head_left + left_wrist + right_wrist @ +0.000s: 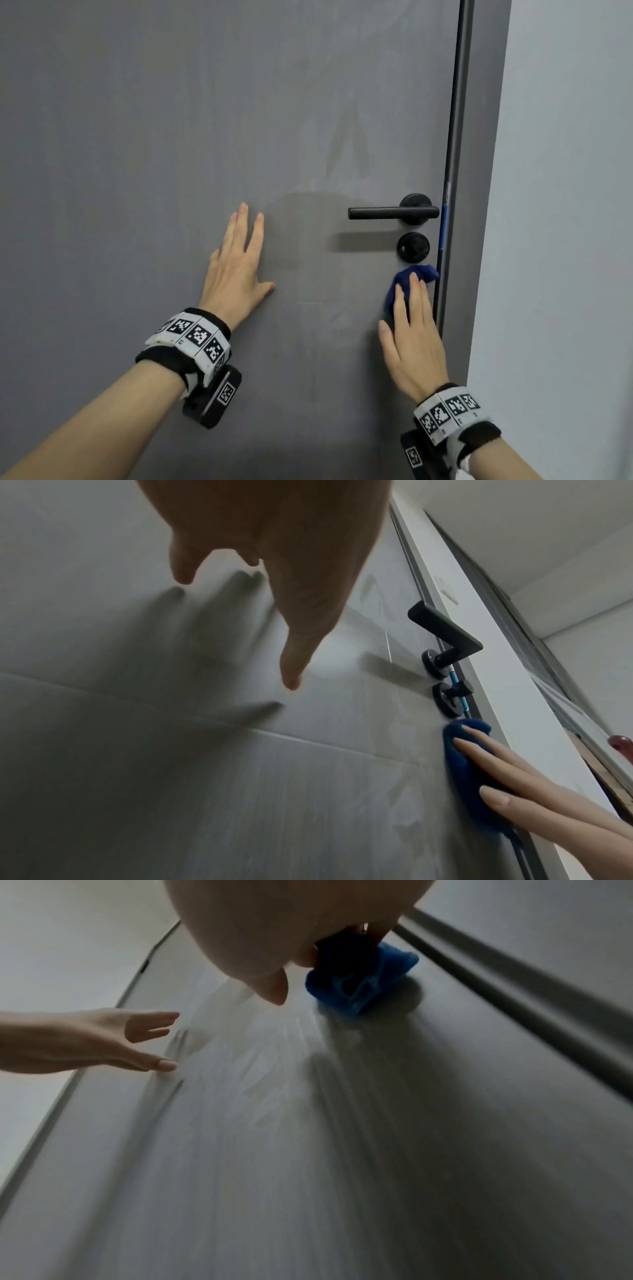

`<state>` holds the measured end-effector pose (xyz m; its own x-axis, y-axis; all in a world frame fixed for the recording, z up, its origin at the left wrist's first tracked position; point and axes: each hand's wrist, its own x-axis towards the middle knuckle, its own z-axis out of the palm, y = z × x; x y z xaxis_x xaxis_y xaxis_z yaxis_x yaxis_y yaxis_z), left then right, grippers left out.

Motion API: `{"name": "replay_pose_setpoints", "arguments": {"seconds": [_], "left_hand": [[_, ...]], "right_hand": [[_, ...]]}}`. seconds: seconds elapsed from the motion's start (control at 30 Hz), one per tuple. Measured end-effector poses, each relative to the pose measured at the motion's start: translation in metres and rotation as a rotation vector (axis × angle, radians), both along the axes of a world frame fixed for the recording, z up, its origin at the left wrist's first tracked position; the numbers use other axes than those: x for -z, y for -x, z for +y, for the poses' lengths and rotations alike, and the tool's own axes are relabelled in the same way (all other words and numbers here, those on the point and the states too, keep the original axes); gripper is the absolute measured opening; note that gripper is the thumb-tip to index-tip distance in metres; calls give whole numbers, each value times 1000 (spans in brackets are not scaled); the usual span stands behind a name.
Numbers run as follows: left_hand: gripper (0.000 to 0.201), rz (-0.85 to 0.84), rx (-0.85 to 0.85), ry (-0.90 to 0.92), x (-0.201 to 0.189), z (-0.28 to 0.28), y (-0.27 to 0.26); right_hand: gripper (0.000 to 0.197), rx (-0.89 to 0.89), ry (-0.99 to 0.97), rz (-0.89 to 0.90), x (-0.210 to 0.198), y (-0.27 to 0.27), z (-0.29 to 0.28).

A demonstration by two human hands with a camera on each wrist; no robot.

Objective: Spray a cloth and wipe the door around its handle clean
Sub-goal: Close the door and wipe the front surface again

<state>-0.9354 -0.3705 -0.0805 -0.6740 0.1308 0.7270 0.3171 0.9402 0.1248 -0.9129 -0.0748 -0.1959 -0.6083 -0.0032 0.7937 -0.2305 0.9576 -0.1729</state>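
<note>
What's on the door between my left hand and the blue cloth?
Nothing lies there: in the head view, only bare grey door separates the left hand from the blue cloth. The black handle sits higher up.

Matt grey door (205,120) with faint wood-like grain and damp-looking smears near matt black, metal-looking handle (390,212) and round lock rosette (413,247); fluffy, terry-like blue cloth (369,980), bunched; smooth, matt pale wall (565,171)

Pale grey wall (565,205) right of dark door frame (460,137). White ceiling (514,520) above. Soft, even indoor light; faint shadows.
</note>
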Motion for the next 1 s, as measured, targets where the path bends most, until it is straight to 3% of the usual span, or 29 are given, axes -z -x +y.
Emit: {"name": "replay_pose_setpoints", "arguments": {"seconds": [0.13,0.2,0.33,0.5,0.6,0.67,0.77,0.83,1.0], "left_hand": [[130,-91,-55,71,15,-17,1],[126,-114,-69,119,20,-20,1],[108,-153,-91,164,5,-20,-6],[79,-105,-66,93,-48,-21,-25],[75,-4,-42,47,-93,-21,-27],[78,1,-10,15,-117,-19,-25],[82,-19,-19,36,-137,-13,-16],[85,-66,-48,61,-139,-11,-8],[87,-71,-74,110,-130,-16,5]], "right_hand": [[66,-260,178,70,-7,-12,-24],[66,-383,165,110,-24,-29,-33],[70,-496,80,209,-86,-53,-44],[80,-620,167,290,-182,-52,-39],[75,-386,64,283,-229,-26,-28],[70,-240,10,182,-246,-9,-25],[73,1,-53,-52,-241,1,-31],[74,127,-69,-110,-227,-3,-39],[102,194,-77,-198,-216,-8,-86]]}}
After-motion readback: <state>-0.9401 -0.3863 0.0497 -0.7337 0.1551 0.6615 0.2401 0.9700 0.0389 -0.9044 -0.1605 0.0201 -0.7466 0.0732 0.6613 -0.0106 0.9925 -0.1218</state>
